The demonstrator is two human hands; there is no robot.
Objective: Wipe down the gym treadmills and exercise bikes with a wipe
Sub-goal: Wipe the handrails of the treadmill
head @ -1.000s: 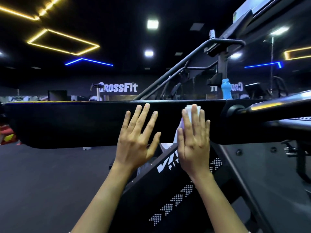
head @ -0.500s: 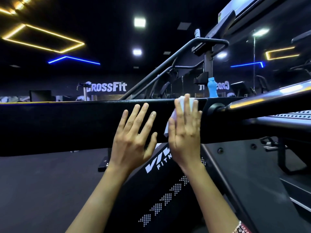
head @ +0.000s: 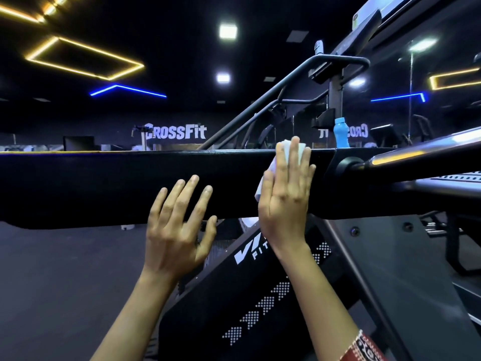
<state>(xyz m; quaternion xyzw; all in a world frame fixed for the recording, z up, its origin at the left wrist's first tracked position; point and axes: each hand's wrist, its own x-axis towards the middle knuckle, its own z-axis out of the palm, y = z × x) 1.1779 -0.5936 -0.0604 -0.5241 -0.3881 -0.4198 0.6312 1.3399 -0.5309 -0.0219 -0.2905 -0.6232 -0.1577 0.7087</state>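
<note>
Wipe (head: 286,150), long axis vertical, under right hand (head: 285,204)

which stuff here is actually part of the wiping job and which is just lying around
Part of the job:
- wipe
- right hand, flat fingers pressing the wipe to the rail
- black rail of the machine
- left hand, open, low on the rail

Just there:
- blue bottle behind the rail
- CrossFit sign
- ceiling light
</note>
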